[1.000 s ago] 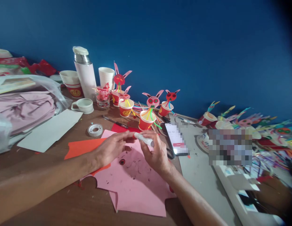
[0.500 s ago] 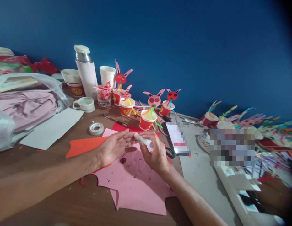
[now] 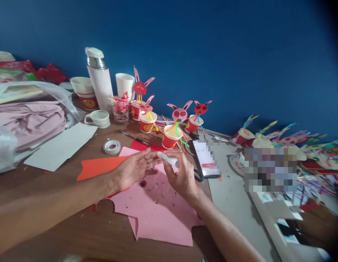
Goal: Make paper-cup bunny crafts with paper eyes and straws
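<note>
Two hands, left [image 3: 133, 169], right [image 3: 182, 177], gripping marker [image 3: 169, 159]

Two hands [image 3: 132, 169]; one white stick [image 3: 169, 159]; one flask [image 3: 100, 85]; one tape roll [image 3: 112, 146]; four bunny cups [image 3: 171, 136] (nearest cluster).

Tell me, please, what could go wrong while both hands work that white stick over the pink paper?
The white stick, gripped by the right hand with the left hand at its end, may smear the pink paper.
The small round piece lies loose under the hands and could be swept away.
The phone beside the right hand might get knocked.
</note>
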The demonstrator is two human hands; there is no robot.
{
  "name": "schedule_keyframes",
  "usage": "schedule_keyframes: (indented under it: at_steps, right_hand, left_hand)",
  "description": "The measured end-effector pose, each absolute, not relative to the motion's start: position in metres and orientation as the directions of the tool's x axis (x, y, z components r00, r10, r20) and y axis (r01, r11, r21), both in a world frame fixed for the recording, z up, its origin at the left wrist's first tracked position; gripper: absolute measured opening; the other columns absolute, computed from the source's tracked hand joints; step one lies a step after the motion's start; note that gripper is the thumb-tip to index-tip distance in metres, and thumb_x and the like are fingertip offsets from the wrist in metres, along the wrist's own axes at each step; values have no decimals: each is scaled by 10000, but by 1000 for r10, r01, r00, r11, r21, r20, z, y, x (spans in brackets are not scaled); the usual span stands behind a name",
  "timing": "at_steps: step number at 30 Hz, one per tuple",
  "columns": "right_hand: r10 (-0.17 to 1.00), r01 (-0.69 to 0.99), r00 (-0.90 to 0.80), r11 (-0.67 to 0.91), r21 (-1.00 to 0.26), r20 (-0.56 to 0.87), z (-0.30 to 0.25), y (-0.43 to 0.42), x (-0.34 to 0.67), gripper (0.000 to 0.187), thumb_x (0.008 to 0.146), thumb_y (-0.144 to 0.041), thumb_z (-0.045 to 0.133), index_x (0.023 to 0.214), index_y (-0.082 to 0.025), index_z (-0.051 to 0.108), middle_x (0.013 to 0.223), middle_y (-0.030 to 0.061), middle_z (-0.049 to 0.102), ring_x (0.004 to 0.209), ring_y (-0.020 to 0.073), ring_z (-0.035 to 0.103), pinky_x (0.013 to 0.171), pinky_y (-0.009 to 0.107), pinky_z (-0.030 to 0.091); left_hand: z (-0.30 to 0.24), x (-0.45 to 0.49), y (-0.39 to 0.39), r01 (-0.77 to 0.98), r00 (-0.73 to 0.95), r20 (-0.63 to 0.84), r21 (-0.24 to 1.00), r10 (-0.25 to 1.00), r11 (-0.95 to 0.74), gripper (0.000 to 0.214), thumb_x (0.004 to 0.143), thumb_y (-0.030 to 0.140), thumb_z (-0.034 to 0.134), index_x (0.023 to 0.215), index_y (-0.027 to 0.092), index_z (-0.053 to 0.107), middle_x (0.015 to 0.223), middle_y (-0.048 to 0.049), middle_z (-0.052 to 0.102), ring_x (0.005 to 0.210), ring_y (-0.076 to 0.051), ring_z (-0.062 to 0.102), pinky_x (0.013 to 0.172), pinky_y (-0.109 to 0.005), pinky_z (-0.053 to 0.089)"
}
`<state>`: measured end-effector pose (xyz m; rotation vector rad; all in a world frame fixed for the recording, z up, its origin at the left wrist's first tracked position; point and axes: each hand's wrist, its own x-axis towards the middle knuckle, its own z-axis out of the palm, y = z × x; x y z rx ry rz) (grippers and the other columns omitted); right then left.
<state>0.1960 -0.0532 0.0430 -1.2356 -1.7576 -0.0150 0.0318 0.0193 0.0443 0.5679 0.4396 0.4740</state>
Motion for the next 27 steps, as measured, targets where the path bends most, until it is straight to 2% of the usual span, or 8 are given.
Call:
schedule_keyframes:
  at_steps: [10, 18, 23, 27]
  right_hand:
    - [720, 762, -22, 461, -454, 694, 43, -53, 195, 84, 886, -209, 544, 963, -193, 518, 895, 72, 639, 826, 173, 630, 710, 291, 523]
    - [728, 715, -32, 495, -493, 685, 39, -54, 191, 123, 883, -197, 544, 1001, -214, 512, 942, 70, 640, 877, 170, 622, 751, 308, 523]
    - [728, 714, -6, 483, -507, 686, 45, -53, 194, 132, 870, -184, 546, 996, -207, 513, 943, 79, 636, 881, 176, 624, 765, 317, 530]
    - [734, 732, 10, 457, -505, 679, 47, -52, 197, 130, 853, -176, 552, 976, -198, 520, 922, 84, 640, 857, 187, 628, 756, 327, 535]
  left_hand:
    - [43, 30, 25, -380, 807, -235, 496, 542, 781, 322, 927, 276, 425, 966, 82, 679, 1008, -90, 684, 931, -214, 568, 848, -368, 422]
    - [52, 32, 21, -337, 791, -255, 576, 556, 744, 355, 922, 339, 418, 967, 101, 678, 945, -108, 686, 915, -217, 561, 847, -366, 400]
    - [52, 32, 21, -334, 793, -273, 553, 545, 763, 334, 925, 322, 424, 930, 116, 688, 958, -92, 688, 927, -209, 563, 831, -350, 409]
    - [49, 31, 22, -309, 792, -298, 557, 532, 771, 341, 922, 335, 440, 974, 108, 689, 1024, -102, 681, 1023, -221, 542, 829, -336, 417]
